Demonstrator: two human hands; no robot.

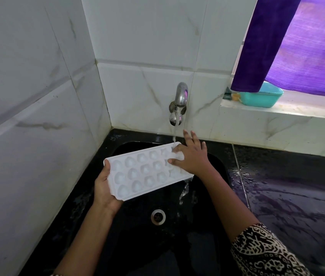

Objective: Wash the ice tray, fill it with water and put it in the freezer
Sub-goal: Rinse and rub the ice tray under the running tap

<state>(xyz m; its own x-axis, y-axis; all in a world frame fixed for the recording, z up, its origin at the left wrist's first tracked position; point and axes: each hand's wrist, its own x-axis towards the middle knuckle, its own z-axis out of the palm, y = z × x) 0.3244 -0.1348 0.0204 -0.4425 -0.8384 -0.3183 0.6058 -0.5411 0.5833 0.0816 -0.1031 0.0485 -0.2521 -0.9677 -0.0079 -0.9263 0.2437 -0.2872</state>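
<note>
Your tray point(137, 176) is white, your sink point(137, 236) black. Your sleeve point(263, 253) has black-and-cream squiggles. You see a purple curtain point(261, 42) and a teal tub point(261, 98).

The ice tray point(147, 172) hangs over the sink point(129, 236), under the tap point(180, 96) on the back wall. The left hand point(104, 188) grips its near left end. The right hand point(191, 156) lies spread on its far right end, where the water point(174, 136) lands. The drain point(158, 216) lies below the tray. The table point(287, 176) extends right of the sink. Behind it a tub point(261, 96) sits on the window ledge point(297, 108), under the curtain point(267, 42).
</note>
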